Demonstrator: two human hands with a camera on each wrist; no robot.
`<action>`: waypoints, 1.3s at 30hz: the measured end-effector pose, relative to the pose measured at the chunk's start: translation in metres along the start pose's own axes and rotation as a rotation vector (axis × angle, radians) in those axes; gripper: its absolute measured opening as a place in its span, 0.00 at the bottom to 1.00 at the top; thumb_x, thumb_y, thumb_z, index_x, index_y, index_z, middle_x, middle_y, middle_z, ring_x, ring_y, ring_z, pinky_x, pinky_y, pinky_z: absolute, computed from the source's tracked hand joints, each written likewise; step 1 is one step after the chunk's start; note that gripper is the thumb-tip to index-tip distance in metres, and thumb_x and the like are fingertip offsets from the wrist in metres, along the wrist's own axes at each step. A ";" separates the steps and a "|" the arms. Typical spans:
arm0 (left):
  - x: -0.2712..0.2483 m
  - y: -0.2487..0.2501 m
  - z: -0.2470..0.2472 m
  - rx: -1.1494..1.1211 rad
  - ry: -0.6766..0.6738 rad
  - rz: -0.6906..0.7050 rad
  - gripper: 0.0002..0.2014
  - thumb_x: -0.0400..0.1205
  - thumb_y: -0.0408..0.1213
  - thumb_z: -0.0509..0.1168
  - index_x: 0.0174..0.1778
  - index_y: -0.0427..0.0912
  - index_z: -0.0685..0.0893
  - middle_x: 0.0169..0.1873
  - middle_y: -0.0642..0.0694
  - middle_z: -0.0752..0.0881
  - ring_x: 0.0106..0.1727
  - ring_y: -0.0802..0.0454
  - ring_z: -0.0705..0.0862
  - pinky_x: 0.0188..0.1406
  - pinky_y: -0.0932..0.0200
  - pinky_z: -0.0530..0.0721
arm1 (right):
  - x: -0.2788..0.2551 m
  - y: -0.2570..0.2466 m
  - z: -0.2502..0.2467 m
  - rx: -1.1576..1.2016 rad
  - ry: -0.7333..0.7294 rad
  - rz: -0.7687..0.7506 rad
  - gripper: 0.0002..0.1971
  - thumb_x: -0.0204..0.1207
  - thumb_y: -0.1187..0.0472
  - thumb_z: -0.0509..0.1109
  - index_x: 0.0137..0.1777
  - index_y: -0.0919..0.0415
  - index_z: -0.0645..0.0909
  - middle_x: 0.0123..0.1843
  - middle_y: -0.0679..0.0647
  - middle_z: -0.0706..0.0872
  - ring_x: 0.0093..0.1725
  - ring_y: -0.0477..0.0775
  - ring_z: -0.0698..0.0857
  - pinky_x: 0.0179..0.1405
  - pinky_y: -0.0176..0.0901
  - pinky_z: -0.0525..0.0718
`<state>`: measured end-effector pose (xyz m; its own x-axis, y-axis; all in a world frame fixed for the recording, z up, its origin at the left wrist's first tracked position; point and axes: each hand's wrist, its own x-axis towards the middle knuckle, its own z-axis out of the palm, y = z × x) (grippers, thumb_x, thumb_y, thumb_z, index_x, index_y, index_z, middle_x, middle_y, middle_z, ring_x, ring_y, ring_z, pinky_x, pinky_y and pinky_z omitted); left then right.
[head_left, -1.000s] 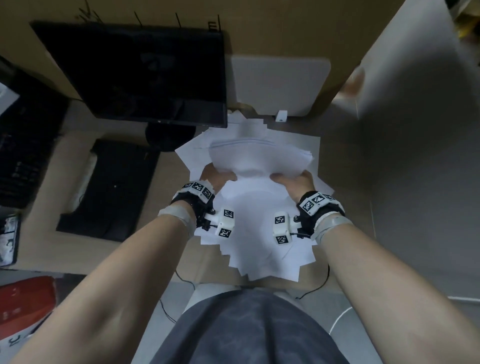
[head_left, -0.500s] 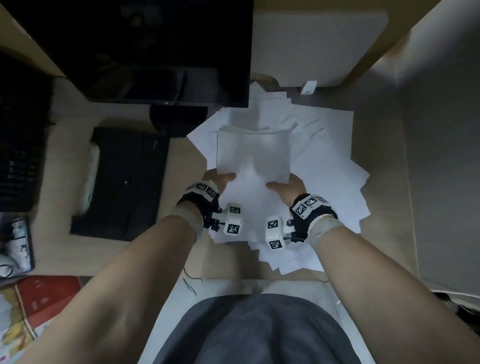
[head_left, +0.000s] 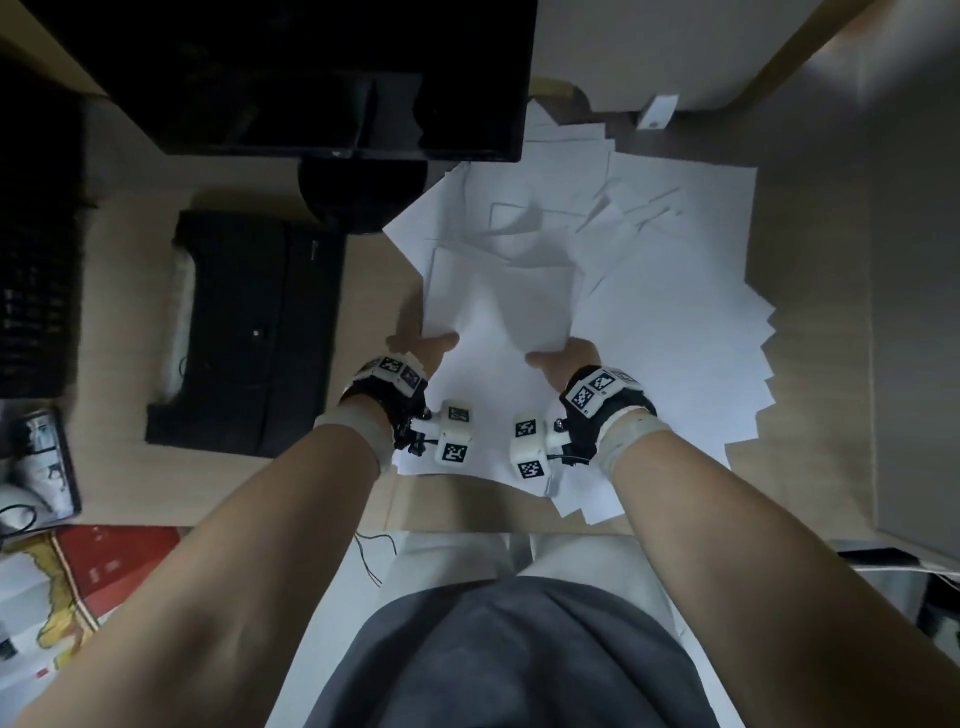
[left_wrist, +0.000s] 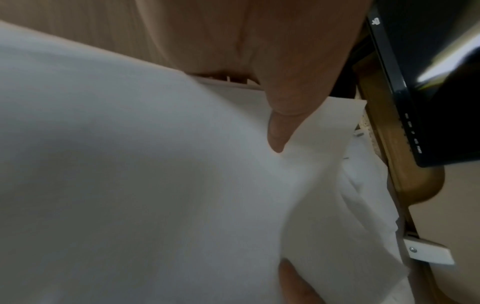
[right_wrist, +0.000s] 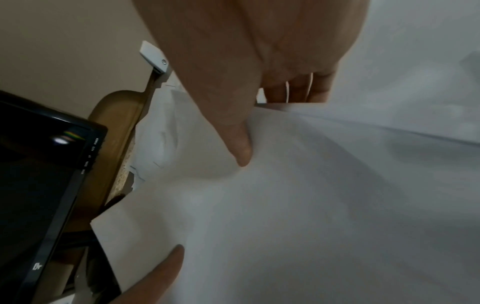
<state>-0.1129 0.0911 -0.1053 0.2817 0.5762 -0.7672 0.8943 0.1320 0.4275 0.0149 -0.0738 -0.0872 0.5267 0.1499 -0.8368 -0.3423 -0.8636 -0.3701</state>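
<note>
Gripping a sheaf of white paper (head_left: 498, 296) by its near corners with left hand (head_left: 422, 349) and right hand (head_left: 565, 359), thumbs on top, fingers curled beneath. Held mid-frame over loose sheets (head_left: 675, 338) scattered across the desk (head_left: 130, 322).

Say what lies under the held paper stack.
Under the held stack, gripped by left hand and right hand, more loose sheets fan over the desk. Anything beneath them is hidden.

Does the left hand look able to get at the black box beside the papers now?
Probably not yet: the left hand grips the paper sheaf, though the black box lies close with nothing between.
</note>
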 end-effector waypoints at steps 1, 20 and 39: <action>0.004 -0.004 0.002 -0.017 -0.008 0.001 0.41 0.68 0.60 0.73 0.75 0.43 0.75 0.65 0.40 0.83 0.62 0.38 0.81 0.67 0.42 0.78 | -0.002 0.001 -0.002 -0.001 0.000 -0.023 0.25 0.71 0.55 0.78 0.65 0.68 0.81 0.54 0.60 0.87 0.46 0.59 0.84 0.43 0.44 0.79; -0.059 0.141 0.140 0.250 -0.318 0.156 0.52 0.76 0.37 0.75 0.85 0.42 0.43 0.81 0.36 0.60 0.81 0.41 0.63 0.79 0.47 0.64 | -0.006 0.106 -0.139 0.227 0.262 0.406 0.53 0.63 0.35 0.76 0.80 0.64 0.57 0.73 0.64 0.74 0.66 0.67 0.79 0.67 0.58 0.77; -0.059 0.117 0.130 0.072 -0.155 0.011 0.25 0.79 0.43 0.71 0.69 0.34 0.80 0.61 0.39 0.85 0.62 0.42 0.83 0.56 0.59 0.76 | 0.010 0.074 -0.153 0.197 0.138 -0.010 0.39 0.81 0.53 0.70 0.86 0.60 0.53 0.85 0.57 0.61 0.82 0.59 0.65 0.77 0.50 0.65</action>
<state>0.0203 -0.0322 -0.0722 0.3365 0.4455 -0.8297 0.9120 0.0654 0.4050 0.1142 -0.2097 -0.0612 0.6275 0.0794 -0.7746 -0.4745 -0.7498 -0.4612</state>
